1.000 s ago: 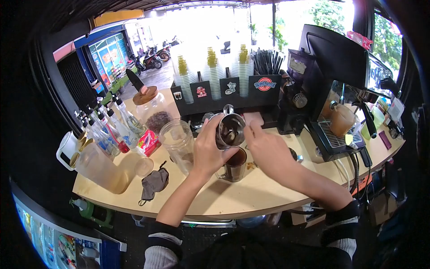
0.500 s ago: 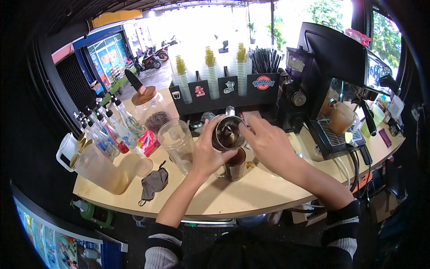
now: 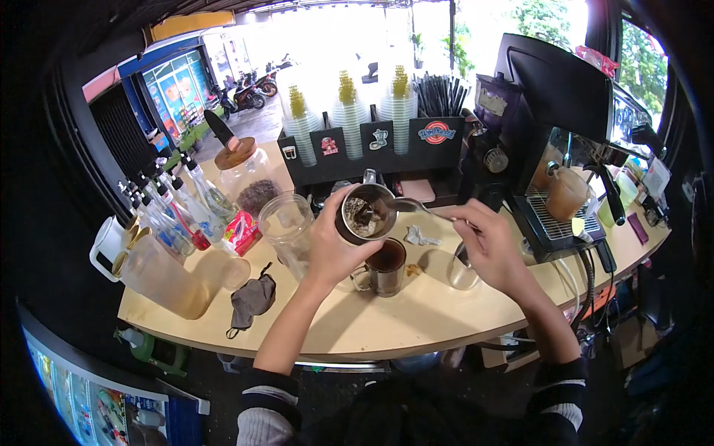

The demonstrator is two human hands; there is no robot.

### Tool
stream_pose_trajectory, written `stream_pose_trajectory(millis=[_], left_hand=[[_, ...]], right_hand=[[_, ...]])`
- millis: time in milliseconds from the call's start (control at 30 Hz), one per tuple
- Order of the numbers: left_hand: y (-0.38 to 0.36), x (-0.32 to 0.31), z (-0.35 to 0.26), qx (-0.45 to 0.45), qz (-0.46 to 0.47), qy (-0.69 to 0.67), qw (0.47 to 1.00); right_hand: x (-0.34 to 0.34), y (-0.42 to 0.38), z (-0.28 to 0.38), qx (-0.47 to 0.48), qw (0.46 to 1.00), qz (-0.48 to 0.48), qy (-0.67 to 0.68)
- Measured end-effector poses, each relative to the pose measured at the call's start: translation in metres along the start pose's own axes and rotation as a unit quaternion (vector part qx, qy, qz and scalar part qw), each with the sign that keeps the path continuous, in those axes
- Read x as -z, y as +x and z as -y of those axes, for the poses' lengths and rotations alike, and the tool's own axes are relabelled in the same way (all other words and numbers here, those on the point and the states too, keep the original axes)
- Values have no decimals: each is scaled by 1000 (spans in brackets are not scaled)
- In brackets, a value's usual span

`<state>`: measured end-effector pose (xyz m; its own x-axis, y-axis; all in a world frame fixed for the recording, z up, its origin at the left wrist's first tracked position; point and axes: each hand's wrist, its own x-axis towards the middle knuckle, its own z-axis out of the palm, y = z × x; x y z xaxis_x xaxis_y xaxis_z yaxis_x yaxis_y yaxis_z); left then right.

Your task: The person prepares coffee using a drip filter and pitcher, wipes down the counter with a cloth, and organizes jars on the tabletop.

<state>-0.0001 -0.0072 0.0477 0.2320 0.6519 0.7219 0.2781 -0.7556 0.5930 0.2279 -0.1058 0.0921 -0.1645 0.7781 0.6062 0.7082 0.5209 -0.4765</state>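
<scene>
My left hand [image 3: 331,249] is wrapped round a metal pitcher [image 3: 360,236], tilted so that its mouth faces me; dark, wet-looking contents cling inside. Pinched in my right hand [image 3: 485,245] is a metal spoon [image 3: 416,207], its bowl at the pitcher's right rim. Right below the pitcher stands a glass mug [image 3: 386,279] of dark brown liquid, partly covered from view. A clear plastic jar [image 3: 286,223] is beside my left wrist, partly hidden by that hand. Near my right fingers stands a small clear glass [image 3: 462,275].
A black holder [image 3: 372,160] with stacked cups and straws lines the back. At right is an espresso machine [image 3: 554,97]. Syrup bottles [image 3: 175,212], a cloudy jug [image 3: 167,282], a bean jar [image 3: 256,182] and a grey face mask [image 3: 253,301] are at left. Crumpled tissue [image 3: 422,236] lies mid-table.
My right hand has moved right and down from the pitcher's mouth, bringing the spoon into clear view. The pitcher has shifted slightly left, uncovering more of the mug.
</scene>
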Motion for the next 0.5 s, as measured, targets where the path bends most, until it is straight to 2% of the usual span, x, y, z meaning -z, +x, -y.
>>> stream_pose_trajectory(millis=[67,133,200,233,300,400,433,500], left_hand=[[-1,1,3,6,2,-4,1000],[-3,2,7,9,-15,2,1000],[-7,2,16,13,-12,-6,1000],[-9,3,19,8,-22,-4,1000],[-12,4,21,4,-28,-19,999],[-16,4,21,13,-9,-22,1000],[-16,3,21,15,-8,-21,1000],[-16,-2,23,6,-11,-42,999]], right_hand=[[6,-14,-2,-126,990,32,63],[1,-32,-19,-139,986,30,87],[-5,-51,-31,-137,967,-15,212],[-5,-60,-34,-141,967,-17,212],[-7,-78,-37,-137,990,46,5],[-46,-110,-47,-135,988,44,-59],[-61,-120,-52,-174,980,66,-77],[-76,-127,-55,-164,978,82,-104]])
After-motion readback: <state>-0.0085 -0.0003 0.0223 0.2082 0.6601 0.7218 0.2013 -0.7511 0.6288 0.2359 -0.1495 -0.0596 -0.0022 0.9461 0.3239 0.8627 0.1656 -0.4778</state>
